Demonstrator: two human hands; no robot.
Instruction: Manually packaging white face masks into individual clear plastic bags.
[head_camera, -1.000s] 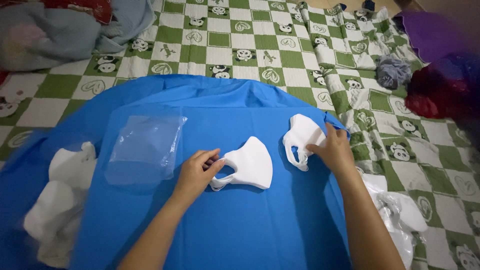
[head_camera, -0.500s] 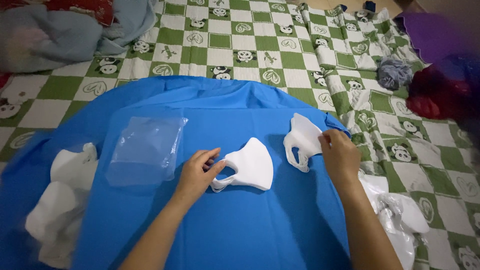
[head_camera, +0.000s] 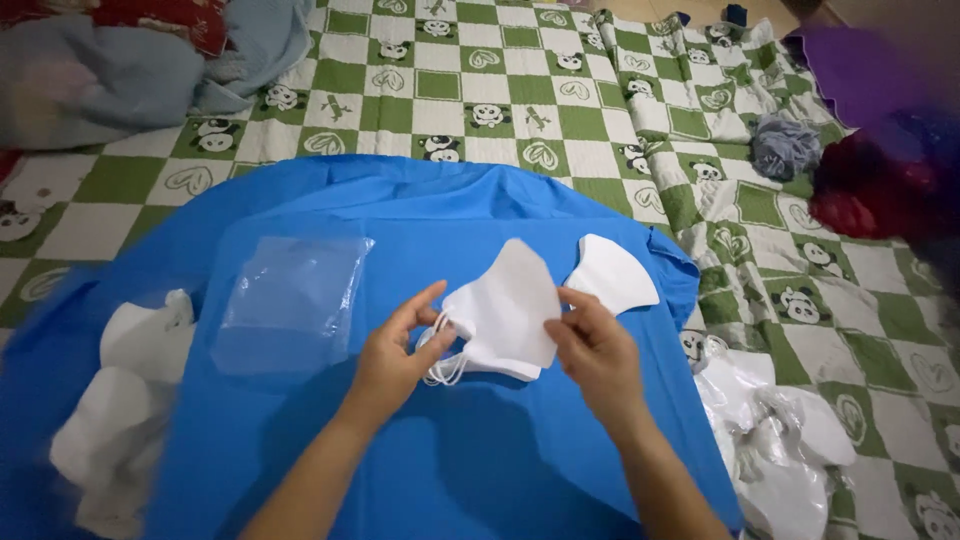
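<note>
Head view: white folded mask lifted above blue cloth, long axis tilted upright. Left hand pinches its ear loops; right hand grips the opposite edge.

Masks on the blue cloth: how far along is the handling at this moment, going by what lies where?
Done: nothing clearly; a heap of white pieces lies at the cloth's left edge. In hand: both the left hand and right hand hold one white mask above the blue cloth. Left: a second mask lies untouched beside it, and a clear plastic bag lies flat, apparently empty.
</note>
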